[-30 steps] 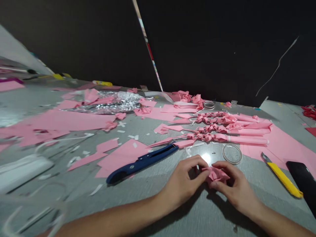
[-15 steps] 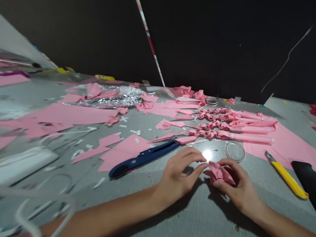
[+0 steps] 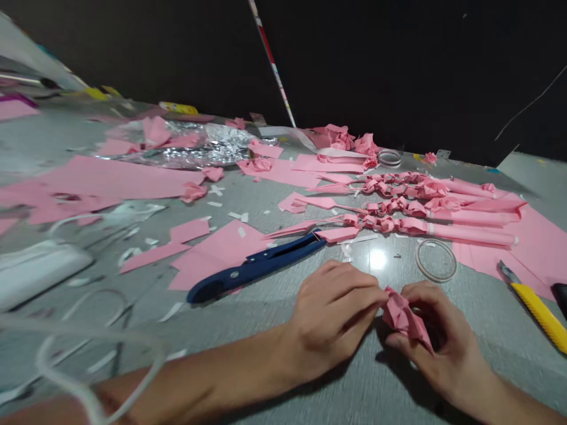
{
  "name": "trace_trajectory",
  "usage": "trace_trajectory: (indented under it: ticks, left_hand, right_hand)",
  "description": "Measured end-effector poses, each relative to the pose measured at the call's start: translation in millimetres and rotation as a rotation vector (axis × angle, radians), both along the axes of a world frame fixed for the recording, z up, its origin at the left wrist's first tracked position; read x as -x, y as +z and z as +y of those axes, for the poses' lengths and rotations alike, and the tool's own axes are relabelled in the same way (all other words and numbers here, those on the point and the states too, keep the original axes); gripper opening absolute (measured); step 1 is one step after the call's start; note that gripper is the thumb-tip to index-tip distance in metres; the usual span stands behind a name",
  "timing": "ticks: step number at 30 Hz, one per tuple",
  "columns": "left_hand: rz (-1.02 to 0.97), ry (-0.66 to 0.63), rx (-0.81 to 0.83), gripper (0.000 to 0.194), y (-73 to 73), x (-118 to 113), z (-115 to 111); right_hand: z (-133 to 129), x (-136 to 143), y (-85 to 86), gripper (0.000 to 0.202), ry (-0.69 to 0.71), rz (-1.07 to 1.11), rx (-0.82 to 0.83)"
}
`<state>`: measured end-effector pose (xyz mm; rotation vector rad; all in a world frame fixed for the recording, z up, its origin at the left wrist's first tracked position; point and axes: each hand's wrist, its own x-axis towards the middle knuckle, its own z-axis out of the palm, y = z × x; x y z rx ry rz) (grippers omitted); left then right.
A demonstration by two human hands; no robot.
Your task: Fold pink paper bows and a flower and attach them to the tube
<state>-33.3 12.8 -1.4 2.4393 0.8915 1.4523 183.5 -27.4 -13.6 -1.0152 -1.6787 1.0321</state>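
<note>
Shaping of the folded pink paper piece (image 3: pixel 404 317) appears in hand, just above the tabletop (image 3: pixel 363 395). The left hand (image 3: pixel 330 319)'s grip is closed, fingertips pinching one edge; the right hand (image 3: pixel 452 348)'s grip is curved, part open, supporting the opposite side between thumb and fingers. Further shaping would call for light pressure and a steady right hand.

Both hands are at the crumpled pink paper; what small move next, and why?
I'd lightly pinch and curl the left tip of the pink paper with the left hand: its fingertips are at that tip, and the right hand seems to steady the other side.
</note>
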Motion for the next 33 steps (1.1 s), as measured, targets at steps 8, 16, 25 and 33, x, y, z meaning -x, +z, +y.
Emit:
trace_trajectory:
  ticks: [8, 16, 25, 33]
  left_hand:
    - [-0.055, 0.035, 0.126, 0.014, 6.9, -8.4, 2.1]
    - [-0.036, 0.011, 0.036, 0.016, 7.4, -9.2, -2.0]
    - [0.008, -0.056, 0.004, 0.014, 5.4, -6.4, -4.1]
    - [0.029, -0.027, -0.005, 0.011, 9.4, -1.5, -1.7]
  right_hand:
    - [1.7, 0.5, 1.6, 0.03, 0.025, -0.051, -0.083]
    - [1.1, 1.1, 0.8, 0.026, 0.019, -0.044, -0.07]
    - [1.1, 0.8, 2.5, 0.023, 0.021, -0.069, -0.091]
    - [1.1, 0.2, -1.1, 0.026, 0.025, -0.053, -0.045]
